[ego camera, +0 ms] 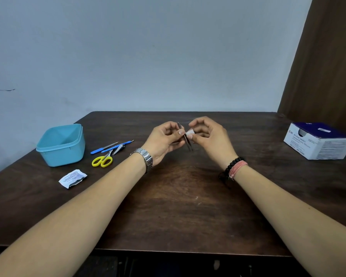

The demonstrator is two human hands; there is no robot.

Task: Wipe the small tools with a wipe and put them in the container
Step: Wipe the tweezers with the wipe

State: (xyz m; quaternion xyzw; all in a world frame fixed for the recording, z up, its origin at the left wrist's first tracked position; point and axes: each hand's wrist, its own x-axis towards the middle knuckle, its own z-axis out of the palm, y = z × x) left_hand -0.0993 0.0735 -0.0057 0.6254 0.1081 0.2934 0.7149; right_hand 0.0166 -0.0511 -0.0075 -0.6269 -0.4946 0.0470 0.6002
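My left hand (pixel 164 140) pinches a pair of metal tweezers (pixel 186 138) above the middle of the table, tips pointing down toward me. My right hand (pixel 208 134) pinches a small white wipe (pixel 189 134) against the tweezers' upper part. A light blue container (pixel 62 145) stands open at the left. Beside it lie yellow-handled scissors (pixel 102 160), a nail clipper (pixel 119 148), a blue-handled file (pixel 103 148) and another thin blue-handled tool (pixel 118 146).
A torn white wipe sachet (pixel 72 178) lies in front of the container. A white and dark blue box of alcohol swabs (pixel 318 143) stands at the right edge of the dark wooden table (pixel 178 206). A wall is behind.
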